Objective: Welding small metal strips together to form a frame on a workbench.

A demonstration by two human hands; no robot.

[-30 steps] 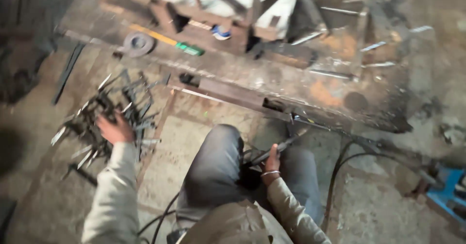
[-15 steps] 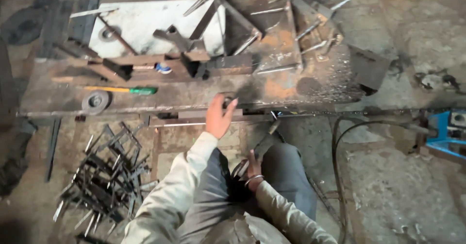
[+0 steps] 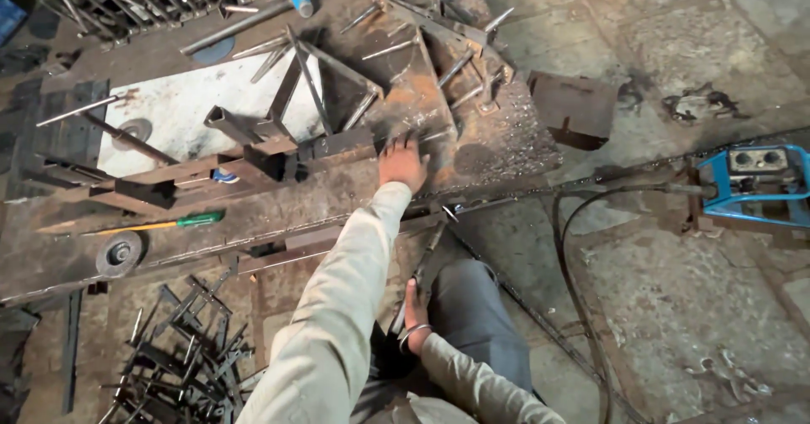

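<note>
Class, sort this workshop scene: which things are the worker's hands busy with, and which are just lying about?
In hand:
left hand on the rusty steel plate, beside the dark metal block
right hand gripping a long dark tool

Lying about:
green-handled screwdriver
grinding disc
hammer
blue machine
scrap pile
</note>
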